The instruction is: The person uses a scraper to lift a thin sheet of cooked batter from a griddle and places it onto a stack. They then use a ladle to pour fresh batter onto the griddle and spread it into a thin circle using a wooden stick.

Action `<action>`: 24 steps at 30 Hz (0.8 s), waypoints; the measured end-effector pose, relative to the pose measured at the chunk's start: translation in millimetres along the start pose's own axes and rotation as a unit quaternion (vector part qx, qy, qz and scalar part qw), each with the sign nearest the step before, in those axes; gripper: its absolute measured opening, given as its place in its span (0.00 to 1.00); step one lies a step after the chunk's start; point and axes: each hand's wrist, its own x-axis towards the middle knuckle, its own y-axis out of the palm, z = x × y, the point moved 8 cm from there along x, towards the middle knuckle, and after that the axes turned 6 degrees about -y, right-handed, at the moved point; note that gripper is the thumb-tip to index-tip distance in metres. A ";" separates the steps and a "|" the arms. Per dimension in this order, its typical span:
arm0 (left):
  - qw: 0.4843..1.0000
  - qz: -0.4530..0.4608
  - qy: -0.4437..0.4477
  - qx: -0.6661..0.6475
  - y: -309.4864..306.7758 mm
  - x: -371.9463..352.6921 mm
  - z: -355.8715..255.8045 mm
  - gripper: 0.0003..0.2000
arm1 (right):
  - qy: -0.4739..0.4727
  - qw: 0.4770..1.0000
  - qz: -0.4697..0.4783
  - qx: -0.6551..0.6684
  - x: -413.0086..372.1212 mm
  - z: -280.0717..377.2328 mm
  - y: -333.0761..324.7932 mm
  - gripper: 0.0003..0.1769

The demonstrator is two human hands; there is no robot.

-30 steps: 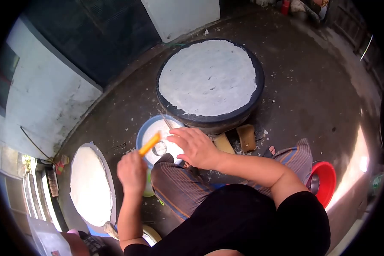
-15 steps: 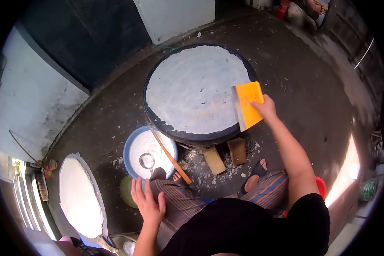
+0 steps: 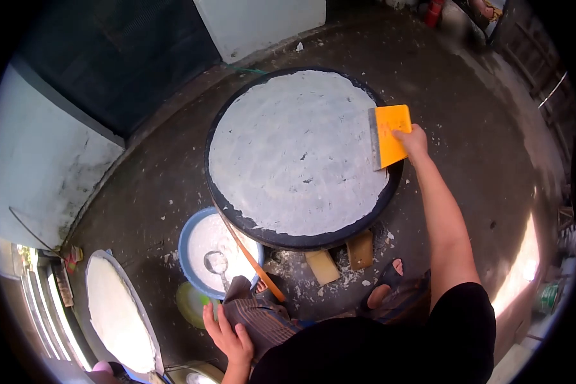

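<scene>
A big round black griddle (image 3: 301, 238) stands on the floor, covered with a thin white sheet of batter (image 3: 294, 147). My right hand (image 3: 414, 142) holds an orange scraper (image 3: 388, 134) with a metal edge at the griddle's right rim, the blade touching the sheet's edge. My left hand (image 3: 227, 336) rests flat on my knee in striped cloth (image 3: 262, 320). Just beyond the knee sits a blue bowl (image 3: 187, 240) of white batter with a ladle (image 3: 216, 262) in it and a long stick (image 3: 253, 259) leaning across its rim.
A round tray (image 3: 118, 307) with a white sheet lies at lower left. Two bricks (image 3: 342, 256) prop the griddle's near side. My sandalled foot (image 3: 384, 291) is next to them. A wall and dark door run along the far left.
The scraper passed from my left hand to my right, which reached out to the griddle's right rim. My left hand dropped onto my knee. My view moved closer over the griddle.
</scene>
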 end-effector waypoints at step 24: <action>0.997 0.078 0.003 0.024 24.4 58.7 -18.9 0.20 | -0.038 0.957 -0.043 -0.283 139.4 79.2 39.4 0.31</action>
